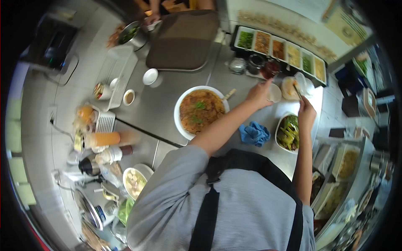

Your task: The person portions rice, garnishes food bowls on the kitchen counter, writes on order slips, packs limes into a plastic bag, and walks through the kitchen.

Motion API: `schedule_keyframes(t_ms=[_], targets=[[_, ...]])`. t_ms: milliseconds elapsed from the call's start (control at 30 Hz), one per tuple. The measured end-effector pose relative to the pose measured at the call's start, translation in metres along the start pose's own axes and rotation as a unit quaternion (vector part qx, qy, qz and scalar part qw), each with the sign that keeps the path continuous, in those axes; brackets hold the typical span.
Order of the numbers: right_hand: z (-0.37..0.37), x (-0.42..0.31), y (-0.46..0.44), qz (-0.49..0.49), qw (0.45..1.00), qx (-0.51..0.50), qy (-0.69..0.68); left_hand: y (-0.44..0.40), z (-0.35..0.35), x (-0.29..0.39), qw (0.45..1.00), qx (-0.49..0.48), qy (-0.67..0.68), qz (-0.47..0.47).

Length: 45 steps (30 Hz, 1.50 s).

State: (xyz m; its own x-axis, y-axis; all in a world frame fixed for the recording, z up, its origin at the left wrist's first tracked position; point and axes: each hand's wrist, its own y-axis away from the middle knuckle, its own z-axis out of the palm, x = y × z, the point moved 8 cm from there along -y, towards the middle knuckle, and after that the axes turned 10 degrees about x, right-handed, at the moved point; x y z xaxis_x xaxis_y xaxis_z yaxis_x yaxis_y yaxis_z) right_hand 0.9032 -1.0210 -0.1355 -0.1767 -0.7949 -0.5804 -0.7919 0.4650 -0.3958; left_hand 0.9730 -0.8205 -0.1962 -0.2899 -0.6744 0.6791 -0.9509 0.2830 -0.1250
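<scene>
My left hand (260,95) is closed on the rim of a small white bowl (274,93). My right hand (307,111) grips a thin utensil (297,91); its far end reaches into a tub of pale orange food (289,87), and its kind is unclear. A large white bowl of reddish-brown food topped with green herbs (200,109) stands left of my left forearm, with a light-coloured handle (229,94) at its rim. Below my right hand is a white dish of green pickled-looking vegetables (288,133). A crumpled blue cloth (254,134) lies between my forearms.
A black rack of topping trays (278,49) and several jars (256,63) line the back right. A brown tray (180,39) lies at the back, near another person's hand (153,19). Bottles (106,138) and a white basket (119,69) stand left.
</scene>
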Motion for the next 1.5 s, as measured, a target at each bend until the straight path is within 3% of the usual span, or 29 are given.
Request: schedule_keyframes(t_ms=[100, 300, 333, 367, 500, 600, 800, 933, 1133, 1267, 1400, 1500], targets=[[-0.013, -0.002, 0.001, 0.001, 0.998, 0.028, -0.055, -0.002, -0.001, -0.001, 1.000, 0.008, 0.011, 0.005], [-0.021, -0.025, 0.020, 0.020, 0.997, -0.041, -0.069, 0.000, 0.003, -0.006, 1.000, 0.002, 0.000, -0.011], [-0.013, -0.024, 0.027, -0.003, 0.988, -0.015, -0.152, -0.002, 0.006, -0.008, 1.000, -0.003, -0.003, -0.012], [-0.008, -0.030, 0.033, 0.033, 0.993, -0.066, -0.093, -0.003, 0.009, -0.008, 1.000, 0.003, 0.003, 0.003], [0.023, -0.044, 0.050, 0.008, 0.990, -0.135, -0.040, -0.003, 0.008, -0.007, 0.999, 0.012, 0.010, 0.030], [0.043, -0.036, 0.055, -0.085, 0.990, -0.109, -0.022, -0.003, 0.006, -0.005, 0.999, 0.006, 0.002, 0.033], [0.007, -0.051, 0.043, -0.059, 0.992, -0.112, -0.023, -0.003, 0.005, -0.005, 1.000, 0.004, 0.004, 0.026], [0.020, -0.052, 0.048, -0.114, 0.987, -0.109, -0.009, -0.003, 0.006, -0.006, 0.999, 0.011, 0.015, 0.029], [0.002, -0.048, 0.038, -0.056, 0.992, -0.102, -0.057, -0.003, 0.003, -0.005, 0.999, 0.022, 0.010, 0.044], [-0.033, -0.040, 0.016, -0.039, 0.998, -0.044, -0.034, -0.005, 0.006, -0.005, 0.999, 0.008, 0.022, 0.033], [-0.017, -0.013, -0.006, -0.056, 0.996, -0.033, 0.057, -0.003, 0.004, -0.005, 0.998, 0.023, 0.024, 0.049], [0.003, -0.003, -0.009, -0.054, 0.997, -0.018, 0.051, -0.003, 0.002, -0.003, 0.999, 0.020, 0.022, 0.045]])
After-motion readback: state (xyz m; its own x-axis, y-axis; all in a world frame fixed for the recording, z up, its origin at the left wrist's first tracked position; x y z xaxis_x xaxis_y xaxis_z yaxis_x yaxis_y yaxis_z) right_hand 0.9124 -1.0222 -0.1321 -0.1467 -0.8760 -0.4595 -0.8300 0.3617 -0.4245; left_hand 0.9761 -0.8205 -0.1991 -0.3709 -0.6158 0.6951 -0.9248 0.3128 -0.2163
